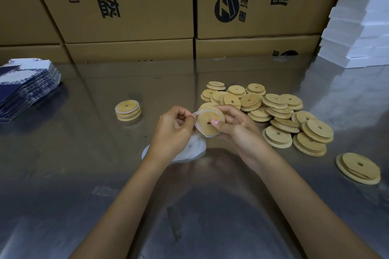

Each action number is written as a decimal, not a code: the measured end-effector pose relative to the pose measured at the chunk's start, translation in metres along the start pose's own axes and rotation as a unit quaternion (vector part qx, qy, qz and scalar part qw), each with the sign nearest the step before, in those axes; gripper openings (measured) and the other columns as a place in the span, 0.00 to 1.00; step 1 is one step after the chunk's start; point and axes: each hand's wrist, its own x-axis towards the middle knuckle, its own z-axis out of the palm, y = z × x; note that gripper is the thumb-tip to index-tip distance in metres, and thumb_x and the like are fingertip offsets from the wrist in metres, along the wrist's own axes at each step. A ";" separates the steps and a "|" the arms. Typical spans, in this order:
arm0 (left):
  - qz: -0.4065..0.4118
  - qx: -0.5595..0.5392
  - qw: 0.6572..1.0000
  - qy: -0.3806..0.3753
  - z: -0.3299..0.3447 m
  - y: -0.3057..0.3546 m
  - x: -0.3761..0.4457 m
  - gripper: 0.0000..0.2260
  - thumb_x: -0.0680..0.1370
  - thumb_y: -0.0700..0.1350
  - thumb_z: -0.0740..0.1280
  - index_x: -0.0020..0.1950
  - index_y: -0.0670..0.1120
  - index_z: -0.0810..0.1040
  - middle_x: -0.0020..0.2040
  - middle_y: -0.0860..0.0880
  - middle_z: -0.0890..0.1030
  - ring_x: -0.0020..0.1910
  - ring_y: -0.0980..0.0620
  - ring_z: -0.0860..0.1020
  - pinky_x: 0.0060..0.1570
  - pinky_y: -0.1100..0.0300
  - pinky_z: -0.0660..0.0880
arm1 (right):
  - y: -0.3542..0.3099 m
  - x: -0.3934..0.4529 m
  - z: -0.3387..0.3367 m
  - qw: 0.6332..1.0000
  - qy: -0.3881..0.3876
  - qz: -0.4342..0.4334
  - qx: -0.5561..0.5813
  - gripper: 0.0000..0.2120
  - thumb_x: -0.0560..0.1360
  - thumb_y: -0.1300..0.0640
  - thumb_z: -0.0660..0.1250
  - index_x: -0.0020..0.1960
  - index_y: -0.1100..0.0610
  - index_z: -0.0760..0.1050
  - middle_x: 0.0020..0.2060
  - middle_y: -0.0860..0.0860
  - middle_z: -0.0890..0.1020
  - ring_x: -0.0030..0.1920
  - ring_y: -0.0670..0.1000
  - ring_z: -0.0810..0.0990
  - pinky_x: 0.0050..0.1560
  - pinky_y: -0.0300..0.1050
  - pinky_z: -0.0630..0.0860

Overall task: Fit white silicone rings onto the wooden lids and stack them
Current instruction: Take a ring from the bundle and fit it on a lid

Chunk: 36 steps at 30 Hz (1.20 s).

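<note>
Nearest, on the shiny steel desk (63,153), the left hand (171,130) pinches a white silicone ring (200,130), stretching it around a round wooden lid (208,124) gripped by the right hand (237,130). Far left, a short finished stack (128,110); right, many bare lids (273,111) remain.

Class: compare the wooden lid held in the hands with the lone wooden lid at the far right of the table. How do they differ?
The held lid is lifted and tilted; the lone lid lies flat on the table. The held lid has a white ring being stretched round it; the lone lid has none. Both are round, wooden, with a centre hole.
</note>
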 end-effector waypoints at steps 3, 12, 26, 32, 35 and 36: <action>-0.013 -0.028 0.999 -0.034 -0.001 0.002 0.001 0.02 0.77 0.37 0.67 0.45 0.39 0.79 0.43 0.41 0.84 0.43 0.46 0.83 0.50 0.53 0.82 | -0.001 0.001 -0.005 0.999 0.004 0.011 0.036 0.10 0.79 0.68 0.66 0.57 0.58 0.79 0.52 0.54 0.86 0.52 0.50 0.85 0.54 0.47 0.82; -0.025 -0.035 0.996 -0.072 0.002 0.002 -0.004 0.01 0.76 0.37 0.70 0.44 0.42 0.80 0.39 0.44 0.83 0.37 0.51 0.80 0.44 0.57 0.80 | -0.001 0.001 -0.007 0.994 0.039 0.042 0.097 0.13 0.79 0.67 0.66 0.63 0.62 0.77 0.58 0.59 0.84 0.60 0.59 0.83 0.61 0.53 0.80; 0.017 0.042 0.998 -0.038 0.005 -0.003 0.000 0.07 0.75 0.40 0.70 0.39 0.50 0.80 0.32 0.55 0.77 0.30 0.62 0.72 0.32 0.72 0.71 | -0.007 -0.001 -0.005 0.987 0.040 0.045 0.150 0.13 0.79 0.67 0.65 0.63 0.67 0.77 0.60 0.64 0.82 0.61 0.61 0.82 0.57 0.51 0.82; -0.002 -0.016 0.998 -0.068 0.004 -0.001 -0.002 0.07 0.77 0.39 0.68 0.41 0.48 0.81 0.30 0.60 0.80 0.32 0.65 0.77 0.34 0.74 0.71 | -0.008 -0.001 -0.008 0.984 0.009 0.058 0.166 0.14 0.79 0.66 0.65 0.64 0.68 0.76 0.58 0.63 0.83 0.58 0.59 0.84 0.51 0.46 0.83; -0.005 -0.018 0.998 -0.064 0.004 0.000 -0.002 0.07 0.77 0.39 0.68 0.42 0.49 0.82 0.30 0.60 0.80 0.32 0.64 0.77 0.34 0.73 0.73 | -0.006 0.000 -0.008 0.985 0.007 0.054 0.161 0.14 0.79 0.66 0.65 0.64 0.67 0.76 0.58 0.63 0.83 0.58 0.60 0.84 0.52 0.46 0.83; -0.007 -0.021 0.998 -0.062 0.005 0.000 -0.002 0.07 0.77 0.39 0.68 0.42 0.49 0.82 0.29 0.60 0.80 0.31 0.64 0.77 0.34 0.72 0.73 | -0.006 0.001 -0.008 0.986 0.007 0.054 0.159 0.15 0.79 0.65 0.66 0.64 0.67 0.76 0.58 0.63 0.83 0.59 0.61 0.83 0.52 0.46 0.83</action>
